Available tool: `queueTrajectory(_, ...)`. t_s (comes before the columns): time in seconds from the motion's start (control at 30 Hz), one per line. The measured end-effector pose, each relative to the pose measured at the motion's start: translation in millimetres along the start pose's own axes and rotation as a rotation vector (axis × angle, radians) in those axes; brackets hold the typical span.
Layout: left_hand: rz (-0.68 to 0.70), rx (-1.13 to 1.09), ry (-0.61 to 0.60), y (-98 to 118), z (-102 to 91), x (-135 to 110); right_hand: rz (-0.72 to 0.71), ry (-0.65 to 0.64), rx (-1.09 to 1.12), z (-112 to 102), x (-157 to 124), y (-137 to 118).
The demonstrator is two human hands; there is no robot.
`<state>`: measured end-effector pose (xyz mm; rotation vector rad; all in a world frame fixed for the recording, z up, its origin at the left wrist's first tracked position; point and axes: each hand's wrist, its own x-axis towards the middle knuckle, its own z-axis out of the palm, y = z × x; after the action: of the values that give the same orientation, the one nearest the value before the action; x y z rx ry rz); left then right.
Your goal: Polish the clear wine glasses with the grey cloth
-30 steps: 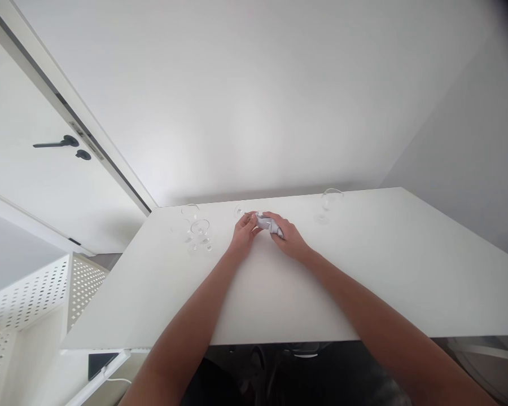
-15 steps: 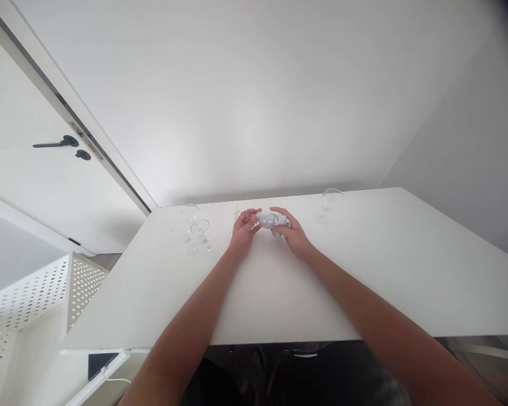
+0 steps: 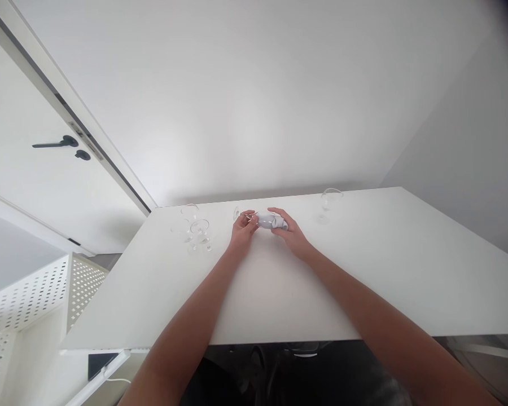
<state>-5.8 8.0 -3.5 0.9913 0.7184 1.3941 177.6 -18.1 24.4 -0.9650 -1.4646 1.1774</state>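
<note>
A clear wine glass (image 3: 264,221) lies sideways between my hands, its foot pointing left. My left hand (image 3: 243,228) is closed round its stem, close to the bowl. A pale grey-white cloth (image 3: 279,223) is bunched at the mouth of the bowl, partly inside it. My right hand (image 3: 291,232) is closed on that cloth, with the fingers along the bowl's far side and the thumb on the near side. How deep the cloth reaches into the bowl is hard to make out.
Several clear stemmed glasses (image 3: 200,227) stand at the left of the white table (image 3: 275,299). Another stemmed glass (image 3: 331,202) stands near the back edge, right of my hands. A wall (image 3: 245,101) rises behind the table; a door with a dark handle (image 3: 55,144) is at the left.
My right hand has shifted slightly and the cloth is bunched more compactly at the bowl; the loose part hanging below it no longer shows. My left hand keeps its hold on the stem.
</note>
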Motion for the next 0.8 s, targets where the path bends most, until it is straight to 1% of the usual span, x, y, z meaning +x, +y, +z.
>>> queueTrajectory(0.23, 0.028, -0.030, -0.024, 0.2, 0.3, -0.2, 0.189, 0.022, 0.333, -1.3, 1.3, -5.2)
queueTrajectory(0.37, 0.055, -0.054, -0.040, -1.5, -1.2, 1.4, 0.215, 0.006, 0.447, -4.1, 2.9, -2.4)
queueTrajectory(0.47, 0.048, -0.079, -0.043, -0.9, -0.6, 1.5, 0.228, 0.008, 0.490, -4.9, 4.6, 1.5)
queueTrajectory(0.57, 0.028, -0.082, -0.024, 0.9, 2.3, -0.2, 0.195, 0.032, 0.445, -3.8, 5.1, 3.4)
queueTrajectory(0.67, -0.006, -0.056, -0.012, 1.3, 5.1, -1.8, 0.094, 0.054, 0.288, -2.4, 3.7, 3.4)
queueTrajectory(0.73, -0.034, -0.037, -0.002, 0.7, 5.7, -2.0, 0.022, 0.037, 0.180, -2.2, 2.3, 3.3)
queueTrajectory(0.8, -0.051, -0.024, 0.015, 0.5, 5.5, -1.9, -0.021, 0.020, 0.115, -2.5, 1.3, 3.5)
